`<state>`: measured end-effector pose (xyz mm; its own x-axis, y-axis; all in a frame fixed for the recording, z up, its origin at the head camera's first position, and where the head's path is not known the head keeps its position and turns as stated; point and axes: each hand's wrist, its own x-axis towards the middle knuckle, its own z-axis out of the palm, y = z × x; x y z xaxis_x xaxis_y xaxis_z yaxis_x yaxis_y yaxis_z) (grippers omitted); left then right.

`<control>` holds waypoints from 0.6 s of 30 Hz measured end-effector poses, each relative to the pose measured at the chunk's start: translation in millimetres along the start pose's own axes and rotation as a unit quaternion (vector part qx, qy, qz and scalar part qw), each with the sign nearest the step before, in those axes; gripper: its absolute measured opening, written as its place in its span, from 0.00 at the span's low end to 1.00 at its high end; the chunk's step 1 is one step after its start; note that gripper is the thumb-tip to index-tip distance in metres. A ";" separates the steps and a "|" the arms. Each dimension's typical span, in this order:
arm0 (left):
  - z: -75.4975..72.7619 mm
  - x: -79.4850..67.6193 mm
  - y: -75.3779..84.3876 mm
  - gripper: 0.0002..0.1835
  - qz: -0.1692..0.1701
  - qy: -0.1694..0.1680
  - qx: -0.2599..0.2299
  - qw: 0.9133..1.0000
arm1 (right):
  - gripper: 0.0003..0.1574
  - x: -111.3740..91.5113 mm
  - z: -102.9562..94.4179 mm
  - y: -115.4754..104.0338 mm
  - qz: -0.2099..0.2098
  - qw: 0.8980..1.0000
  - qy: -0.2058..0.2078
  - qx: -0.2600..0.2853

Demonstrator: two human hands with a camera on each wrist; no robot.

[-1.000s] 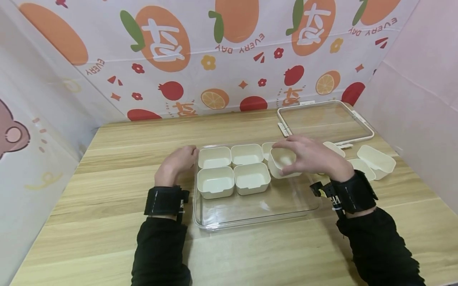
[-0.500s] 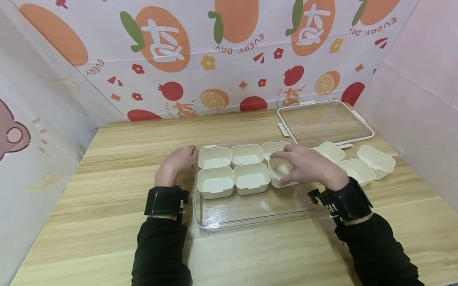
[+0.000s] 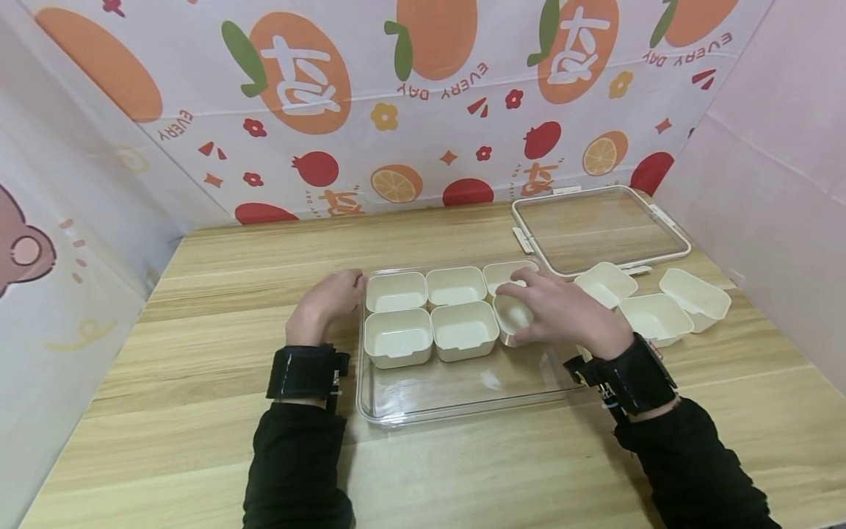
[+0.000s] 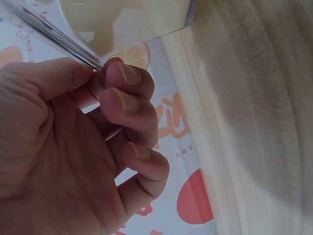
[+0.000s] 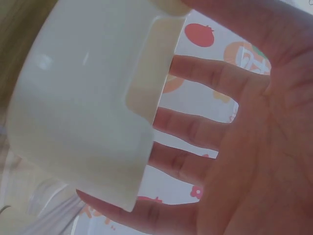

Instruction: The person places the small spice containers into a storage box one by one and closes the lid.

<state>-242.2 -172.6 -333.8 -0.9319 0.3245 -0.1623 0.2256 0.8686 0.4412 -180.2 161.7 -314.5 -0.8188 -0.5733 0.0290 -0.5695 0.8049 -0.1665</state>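
A clear plastic box (image 3: 449, 386) lies on the wooden table, holding cream containers in two rows, such as the front-left one (image 3: 399, 334). My left hand (image 3: 327, 305) pinches the box's left rim between thumb and fingers. In the left wrist view its other fingers (image 4: 142, 166) are curled below the rim. My right hand (image 3: 568, 308) grips a cream container (image 3: 512, 319) at the right end of the front row, partly covering it. From the right wrist, the thumb and fingers span the notched side of this container (image 5: 93, 98). Whether it touches the box floor I cannot tell.
Three loose cream containers, among them a tilted one (image 3: 697, 297), sit on the table right of the box. Behind them lies a clear lid (image 3: 604, 224) with a white rim and clips. A fruit-printed curtain (image 3: 423, 147) hangs along the table's back edge.
My right hand has lowered the cream container into line with the front row and moved it slightly left against its neighbour. The left hand has stayed at the box rim.
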 end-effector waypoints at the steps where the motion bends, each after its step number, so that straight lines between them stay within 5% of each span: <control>1: -0.1 -0.1 0.2 0.17 0.000 0.000 0.000 1.000 | 0.44 0.2 0.7 0.3 -0.003 1.000 0.003 -0.001; 18: 0.8 -1.4 -0.1 0.16 0.000 0.001 0.003 1.000 | 0.44 0.7 13.2 -0.1 0.009 0.999 -0.010 0.042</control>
<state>-240.7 -172.8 -334.3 -0.9325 0.3231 -0.1613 0.2266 0.8714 0.4351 -179.7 159.2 -327.5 -0.8270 -0.5622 0.0066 -0.5459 0.8000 -0.2489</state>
